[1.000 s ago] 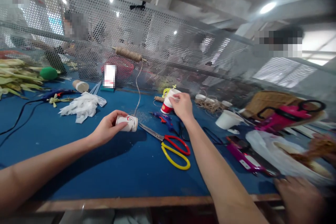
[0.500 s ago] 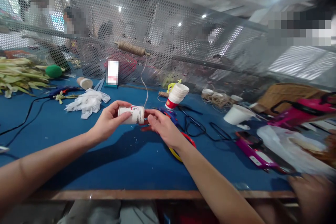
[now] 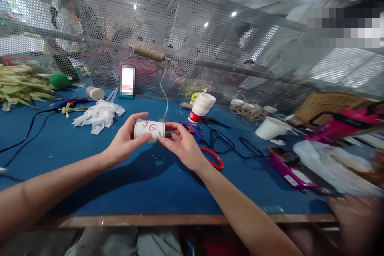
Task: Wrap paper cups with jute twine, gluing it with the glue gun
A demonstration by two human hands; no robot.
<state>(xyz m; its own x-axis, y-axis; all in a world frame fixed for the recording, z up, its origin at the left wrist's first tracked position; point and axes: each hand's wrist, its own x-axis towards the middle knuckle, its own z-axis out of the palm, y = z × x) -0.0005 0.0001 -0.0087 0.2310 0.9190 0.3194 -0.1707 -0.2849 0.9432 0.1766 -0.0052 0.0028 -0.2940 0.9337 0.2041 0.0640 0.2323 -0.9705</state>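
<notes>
A white paper cup (image 3: 153, 129) with red and black print lies on its side in the air above the blue tabletop. My left hand (image 3: 127, 136) is closed round its left end, thumb across the front. At the right end, my right hand (image 3: 180, 143) grips the rim between thumb and fingers. A thin twine (image 3: 163, 88) runs from a spool of twine (image 3: 148, 53) on the mesh panel down to the cup's right end. How the twine meets the cup is hard to make out.
Crumpled white strips (image 3: 99, 116) and a glue gun (image 3: 70, 104) lie left. Stacked paper cups (image 3: 202, 107), red-handled scissors (image 3: 214, 159) and black cords are to the right. Farther right are a purple device (image 3: 292, 170), a plastic bag (image 3: 330, 164) and another person's hand (image 3: 354, 212).
My right hand has closed on the cup's right end; its fingers were looser before. The cup has turned, bringing more of its print to the front.
</notes>
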